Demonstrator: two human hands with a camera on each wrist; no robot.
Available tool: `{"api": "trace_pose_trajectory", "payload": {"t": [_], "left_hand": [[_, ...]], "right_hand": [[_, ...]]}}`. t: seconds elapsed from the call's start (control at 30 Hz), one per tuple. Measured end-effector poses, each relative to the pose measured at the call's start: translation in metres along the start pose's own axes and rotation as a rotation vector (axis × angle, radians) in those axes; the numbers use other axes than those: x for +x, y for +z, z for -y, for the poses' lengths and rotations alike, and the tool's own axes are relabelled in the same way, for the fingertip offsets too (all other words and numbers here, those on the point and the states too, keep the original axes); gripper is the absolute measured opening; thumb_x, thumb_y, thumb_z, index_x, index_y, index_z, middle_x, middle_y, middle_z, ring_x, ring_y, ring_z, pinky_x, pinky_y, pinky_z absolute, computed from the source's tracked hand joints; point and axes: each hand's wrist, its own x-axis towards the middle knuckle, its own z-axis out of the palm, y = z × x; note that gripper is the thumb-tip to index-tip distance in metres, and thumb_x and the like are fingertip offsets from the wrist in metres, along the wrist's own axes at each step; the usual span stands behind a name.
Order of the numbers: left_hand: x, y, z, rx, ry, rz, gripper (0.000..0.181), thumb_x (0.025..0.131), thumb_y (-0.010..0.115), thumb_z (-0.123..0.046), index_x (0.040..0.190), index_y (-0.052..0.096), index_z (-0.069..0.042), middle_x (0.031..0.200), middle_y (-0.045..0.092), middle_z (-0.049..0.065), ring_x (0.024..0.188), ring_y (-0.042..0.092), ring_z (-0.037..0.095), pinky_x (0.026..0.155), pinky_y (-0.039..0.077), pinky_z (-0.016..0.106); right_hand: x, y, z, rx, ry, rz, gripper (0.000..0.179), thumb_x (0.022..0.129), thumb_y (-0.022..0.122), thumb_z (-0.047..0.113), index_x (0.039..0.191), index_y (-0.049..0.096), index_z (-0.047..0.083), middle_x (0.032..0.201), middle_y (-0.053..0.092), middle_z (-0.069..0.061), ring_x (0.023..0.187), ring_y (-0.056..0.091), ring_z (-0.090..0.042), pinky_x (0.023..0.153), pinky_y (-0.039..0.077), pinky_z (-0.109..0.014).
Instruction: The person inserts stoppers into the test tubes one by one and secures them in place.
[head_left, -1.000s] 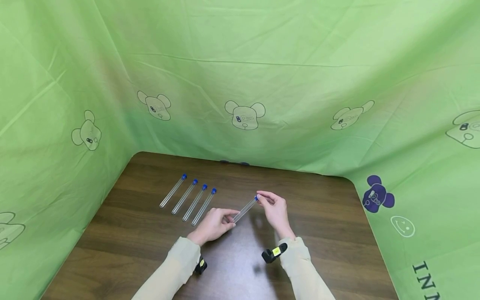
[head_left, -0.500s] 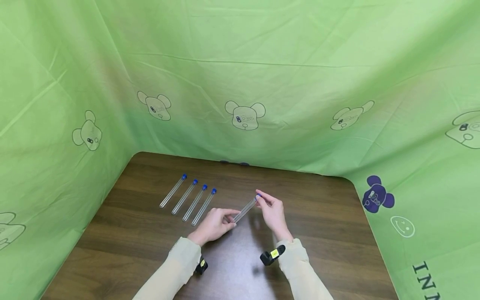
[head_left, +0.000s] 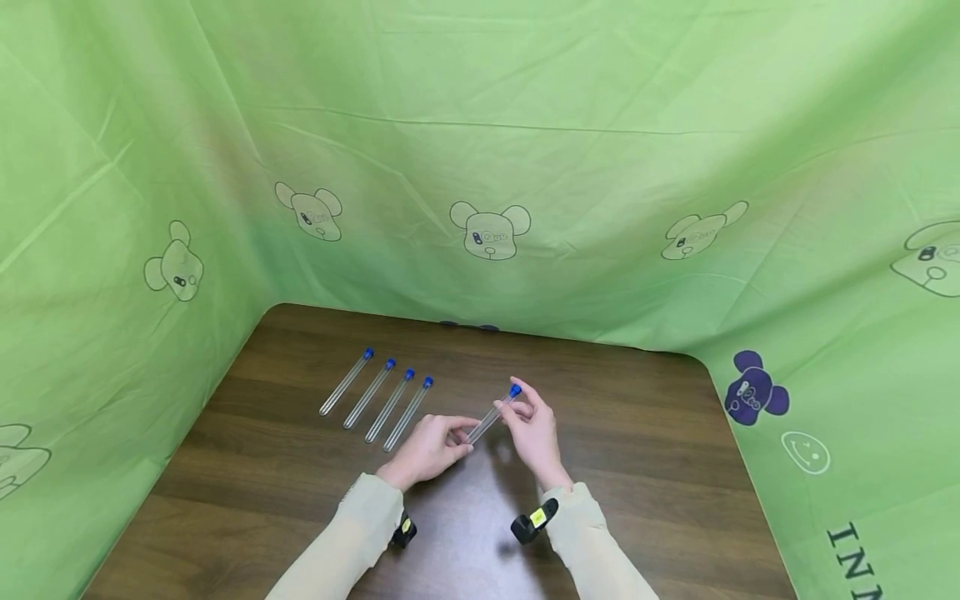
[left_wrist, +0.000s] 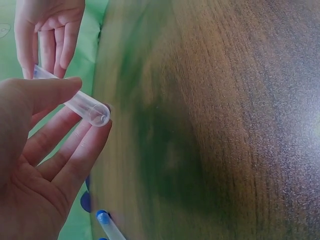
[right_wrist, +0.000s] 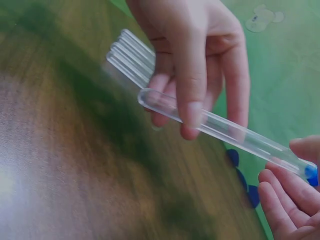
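Both hands hold one clear test tube [head_left: 486,420] with a blue cap [head_left: 515,390], tilted above the table. My left hand [head_left: 426,447] grips its rounded lower end between thumb and fingers. My right hand [head_left: 536,435] holds the upper part with thumb and fingers just below the cap. In the right wrist view the rounded end of the tube [right_wrist: 250,143] pokes out past my left hand [right_wrist: 192,55]. To the left, several more capped test tubes [head_left: 384,413] lie in a slanted row, their blue caps toward the back.
The dark wood-grain table [head_left: 637,483] has a rounded back edge. Green cloth [head_left: 615,125] printed with bear heads hangs behind it and along both sides. A small black wrist camera [head_left: 534,522] sits at the right sleeve, another at the left.
The fingers of my right hand have shifted off the cap, down and left along the tube, so the cap now shows. My left hand and the row of tubes have barely moved.
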Motion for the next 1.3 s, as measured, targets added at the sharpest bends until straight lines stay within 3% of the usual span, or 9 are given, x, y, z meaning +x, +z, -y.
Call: {"api": "trace_pose_trajectory", "payload": {"t": [0.2,0.43,0.57,0.67,0.9,1.13,1.3], "left_hand": [[0.000,0.000,0.000,0.003,0.012,-0.009,0.037,0.088,0.079,-0.004,0.125,0.072,-0.005,0.085,0.073,-0.003,0.069,0.066,0.000,0.066,0.054,0.021],[0.001,0.000,-0.001,0.003,0.013,-0.007,0.038,0.087,0.079,-0.003,0.125,0.072,-0.005,0.085,0.073,-0.003,0.069,0.066,0.001,0.066,0.054,0.022],[0.001,0.000,-0.001,0.005,0.011,-0.006,0.038,0.088,0.079,-0.004,0.125,0.072,-0.005,0.085,0.073,-0.003,0.069,0.066,0.001,0.067,0.054,0.021],[0.002,0.000,-0.001,0.004,0.013,-0.007,0.038,0.088,0.078,-0.003,0.125,0.072,-0.005,0.085,0.073,-0.003,0.070,0.066,0.001,0.067,0.054,0.021],[0.001,-0.001,-0.003,0.011,0.019,-0.009,0.037,0.088,0.078,-0.003,0.125,0.072,-0.004,0.085,0.073,-0.002,0.070,0.066,0.002,0.067,0.054,0.021],[0.000,0.001,-0.002,0.009,0.023,-0.009,0.038,0.088,0.078,-0.003,0.125,0.072,-0.003,0.085,0.073,-0.001,0.069,0.066,0.001,0.067,0.054,0.020],[0.001,0.002,-0.003,-0.005,0.023,-0.005,0.037,0.088,0.078,-0.002,0.124,0.072,-0.002,0.084,0.073,-0.001,0.069,0.066,0.001,0.067,0.054,0.020]], "right_hand": [[-0.006,0.002,0.010,-0.006,0.001,0.002,0.050,0.096,0.069,0.002,0.144,0.053,-0.001,0.095,0.073,-0.026,0.076,0.069,-0.015,0.069,0.050,-0.021],[0.008,0.006,-0.026,0.009,-0.013,-0.025,0.050,0.096,0.070,0.005,0.144,0.055,0.004,0.094,0.075,-0.018,0.080,0.071,-0.028,0.069,0.050,-0.021],[0.011,0.006,-0.032,0.020,-0.023,-0.037,0.049,0.095,0.073,0.009,0.143,0.058,0.008,0.093,0.076,-0.012,0.086,0.071,-0.038,0.070,0.050,-0.020],[0.011,0.005,-0.032,0.026,-0.031,-0.044,0.049,0.095,0.074,0.010,0.142,0.060,0.008,0.093,0.077,-0.012,0.087,0.072,-0.038,0.070,0.050,-0.021],[0.009,0.005,-0.023,0.047,-0.012,-0.036,0.049,0.095,0.072,0.004,0.142,0.058,0.003,0.095,0.075,-0.020,0.088,0.072,-0.041,0.069,0.049,-0.018],[-0.005,0.002,0.011,0.036,-0.013,-0.014,0.047,0.095,0.069,-0.001,0.140,0.056,-0.005,0.098,0.072,-0.028,0.091,0.069,-0.048,0.074,0.049,-0.018],[-0.005,0.001,0.013,0.028,-0.011,-0.016,0.047,0.095,0.069,-0.002,0.140,0.056,-0.006,0.099,0.072,-0.029,0.090,0.070,-0.047,0.075,0.050,-0.019]]}}
